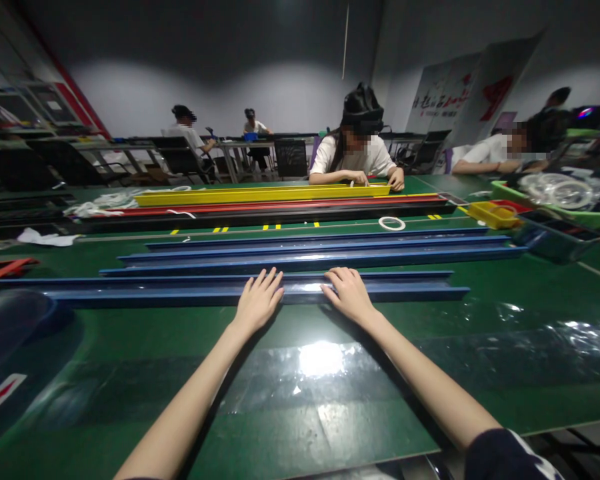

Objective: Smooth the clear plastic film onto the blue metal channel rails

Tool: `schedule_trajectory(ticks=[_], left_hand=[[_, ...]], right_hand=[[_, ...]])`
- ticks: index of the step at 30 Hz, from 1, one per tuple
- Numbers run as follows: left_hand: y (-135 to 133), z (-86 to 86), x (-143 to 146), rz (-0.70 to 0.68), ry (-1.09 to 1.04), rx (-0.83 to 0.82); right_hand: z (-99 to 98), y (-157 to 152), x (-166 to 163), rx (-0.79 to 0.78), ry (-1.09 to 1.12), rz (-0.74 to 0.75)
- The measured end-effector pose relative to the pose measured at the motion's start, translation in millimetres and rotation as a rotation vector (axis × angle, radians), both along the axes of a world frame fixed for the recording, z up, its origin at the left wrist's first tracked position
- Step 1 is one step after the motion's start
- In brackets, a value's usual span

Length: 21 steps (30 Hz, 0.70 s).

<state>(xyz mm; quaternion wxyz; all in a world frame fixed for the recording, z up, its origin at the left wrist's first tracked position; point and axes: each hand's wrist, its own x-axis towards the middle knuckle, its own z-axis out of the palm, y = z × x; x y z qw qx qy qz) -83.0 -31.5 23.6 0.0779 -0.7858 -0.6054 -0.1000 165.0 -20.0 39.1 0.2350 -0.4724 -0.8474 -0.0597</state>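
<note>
Your left hand (258, 301) and right hand (349, 293) both lie palm down on the nearest blue channel (130, 291), close together near its middle. The fingers are stretched out and slightly spread across its top. Neither hand is clenched or closed around the channel; they only press flat on it.

That channel lies lengthwise across the green table (130, 373), right in front of you, running from far left to well past your right hand. Just behind it, three more blue channels (380, 253) lie parallel, each set a little further right.

Beyond those, a black channel (260, 217), a red channel (280, 206) and a yellow channel (260, 195) lie side by side. A white ring (391, 223) sits on the table between the black and blue ones. A yellow tray (493, 215) stands to the right of them. Across the table, a seated co-worker's hand (395, 179) rests at the yellow channel's right end.
</note>
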Motion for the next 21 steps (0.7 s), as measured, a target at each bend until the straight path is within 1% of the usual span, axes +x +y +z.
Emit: schedule_trajectory(ticks=[4, 7, 11, 15, 18, 21], left_hand=[[-3, -0.6, -16, 0.070, -0.004, -0.010], [-4, 0.9, -33, 0.115, 0.006, -0.036], [-4, 3.9, -61, 0.141, 0.023, -0.084], [-4, 5.4, -90, 0.186, 0.027, -0.116], [-3, 7.2, -104, 0.205, 0.021, -0.131], [1, 11.5, -100, 0.216, 0.030, -0.086]], right_hand=[[-7.7, -17, 26, 0.013, -0.090, 0.058], [-15.6, -21, 50, 0.016, -0.175, 0.044], [-24.6, -17, 81, 0.019, -0.234, -0.072], [-30.9, -8, 112, 0.041, -0.220, -0.199], [-33.1, -3, 129, 0.018, -0.226, -0.211], [-31.9, 1, 136, -0.021, -0.245, -0.166]])
